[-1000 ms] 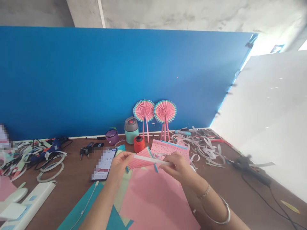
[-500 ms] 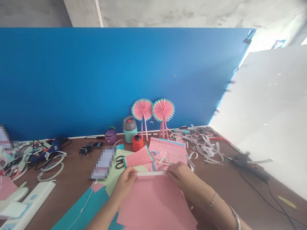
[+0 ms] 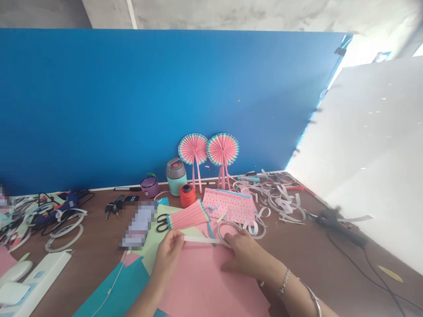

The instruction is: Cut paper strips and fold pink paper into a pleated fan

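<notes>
A strip of white tape [image 3: 203, 240] stretches between my hands, over the top edge of a pink paper sheet [image 3: 211, 277]. My left hand [image 3: 170, 251] is closed, pinching the strip's left end between thumb and fingers. My right hand [image 3: 246, 255] is closed at the other end, its fingers on the lower edge of a thin white tape roll [image 3: 229, 223]. The pink sheet lies below both hands, over green paper [image 3: 148, 244] and teal paper [image 3: 115, 286]. A pleated pink paper piece [image 3: 188, 215] and black-handled scissors [image 3: 161, 223] lie just beyond.
Two round pink paper fans [image 3: 223, 149] lean on the blue partition [image 3: 132, 101]. A teal flask [image 3: 177, 178] and red thread spool [image 3: 187, 196] stand nearby. Curled white strips [image 3: 280, 200] and a glue gun [image 3: 340, 226] lie right; a power strip [image 3: 42, 286] is left.
The white strip has come up from the pink sheet's top edge and is now held taut between my hands. The tape roll shows more beside my right fingers. The view shifted slightly.
</notes>
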Demonstrator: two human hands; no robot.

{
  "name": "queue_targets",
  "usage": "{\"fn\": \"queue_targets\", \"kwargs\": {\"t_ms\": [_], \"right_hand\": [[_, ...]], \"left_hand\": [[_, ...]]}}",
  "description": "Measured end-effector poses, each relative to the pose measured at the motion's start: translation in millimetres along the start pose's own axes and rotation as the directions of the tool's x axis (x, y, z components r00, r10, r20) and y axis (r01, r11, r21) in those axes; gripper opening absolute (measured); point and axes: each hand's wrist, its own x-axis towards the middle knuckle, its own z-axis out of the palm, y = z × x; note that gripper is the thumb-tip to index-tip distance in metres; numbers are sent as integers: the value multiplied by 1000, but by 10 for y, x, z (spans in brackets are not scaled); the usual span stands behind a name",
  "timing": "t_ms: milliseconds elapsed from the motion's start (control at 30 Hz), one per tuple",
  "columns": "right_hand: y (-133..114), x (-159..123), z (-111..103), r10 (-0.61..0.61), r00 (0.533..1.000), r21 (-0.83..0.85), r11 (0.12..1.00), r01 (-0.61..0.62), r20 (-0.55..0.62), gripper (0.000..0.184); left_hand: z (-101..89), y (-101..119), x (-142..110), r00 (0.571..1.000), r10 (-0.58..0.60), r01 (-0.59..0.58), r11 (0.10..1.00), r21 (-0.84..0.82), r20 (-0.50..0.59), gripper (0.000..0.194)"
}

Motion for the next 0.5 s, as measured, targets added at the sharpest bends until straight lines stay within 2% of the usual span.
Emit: {"fn": "queue_targets", "kwargs": {"t_ms": [167, 300, 400, 500], "right_hand": [[155, 163, 32, 25, 999, -50, 998, -28, -48, 26], [51, 188, 62, 6, 987, 72, 997, 6, -163, 4], [-112, 151, 105, -99, 982, 129, 984, 120, -161, 9], [-120, 154, 137, -198, 973, 59, 977, 206, -118, 20]], "left_hand": [[47, 35, -80, 999, -6, 3, 998, 61, 48, 36], [73, -7, -76, 1000, -20, 20, 1000, -17, 20, 40], [69, -53, -63, 999, -51, 50, 997, -66, -14, 42], [61, -88, -69, 998, -47, 45, 996, -75, -35, 43]]}}
